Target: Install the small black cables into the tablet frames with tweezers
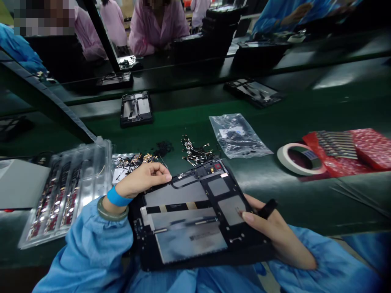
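Observation:
An opened tablet housing (186, 228) lies tilted across my lap side of the bench, its inner side with grey panels and a black flat ribbon facing up. My right hand (271, 228) grips its right edge, thumb on top. A slim tool with a black end (268, 208) is also tucked in that hand; its kind is unclear. My left hand (146, 177) is closed, thumb and forefinger pinched at the upper left edge of the housing beside a thin black cable (189, 185). Whatever is between those fingertips is hidden.
Small cable parts (195, 151) lie in loose piles beyond the housing. Around them are a clear plastic bag (240, 136), a tape roll (284, 160), red bubble wrap (372, 148) and a plastic parts tray (82, 199). More opened tablets (136, 109) sit farther back; co-workers (159, 28) sit opposite.

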Demonstrator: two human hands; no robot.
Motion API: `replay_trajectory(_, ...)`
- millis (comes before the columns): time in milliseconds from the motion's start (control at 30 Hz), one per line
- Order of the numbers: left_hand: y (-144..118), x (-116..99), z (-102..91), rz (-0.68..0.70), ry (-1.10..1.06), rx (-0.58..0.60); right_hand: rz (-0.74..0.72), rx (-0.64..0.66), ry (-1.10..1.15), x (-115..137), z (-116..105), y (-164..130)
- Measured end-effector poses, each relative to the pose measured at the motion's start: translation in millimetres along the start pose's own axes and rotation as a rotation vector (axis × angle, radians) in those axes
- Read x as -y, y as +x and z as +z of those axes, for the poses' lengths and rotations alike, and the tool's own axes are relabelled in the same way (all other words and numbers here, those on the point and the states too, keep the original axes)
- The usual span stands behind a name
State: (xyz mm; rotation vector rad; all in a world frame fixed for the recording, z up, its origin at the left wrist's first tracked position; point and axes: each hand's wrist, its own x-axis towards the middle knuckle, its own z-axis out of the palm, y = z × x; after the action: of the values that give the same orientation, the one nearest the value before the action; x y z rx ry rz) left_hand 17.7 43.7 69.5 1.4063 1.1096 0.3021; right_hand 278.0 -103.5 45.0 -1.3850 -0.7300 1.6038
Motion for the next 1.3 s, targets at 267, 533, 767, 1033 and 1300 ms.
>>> replay_trajectory(267,-8.1,-2.0,-1.3,0.058,0.033,-0.006,-0.007,0.01,-0.036,0.8,-0.2,2.9)
replay_trajectory(533,-2.3,0.2,-1.3,0.064,0.101,0.058,0.0,0.02,0.033,-3.7,1.1,2.8)
replay_trajectory(767,-5.4,1.9,-2.3,0.115,0.126,0.028,-0.021,0.007,0.002,-4.5,-0.4,2.5)
replay_trajectory(1033,-25.9,6.5,16.0,0.363,0.505,-0.246,-0.038,0.015,-0.033,-9.9,-2.0,5.7)
replay_trajectory(1300,-30.1,18.0,39.2,0.421,0.655,-0.389,-0.021,0.042,-0.066,-7.3,-1.6,6.6)
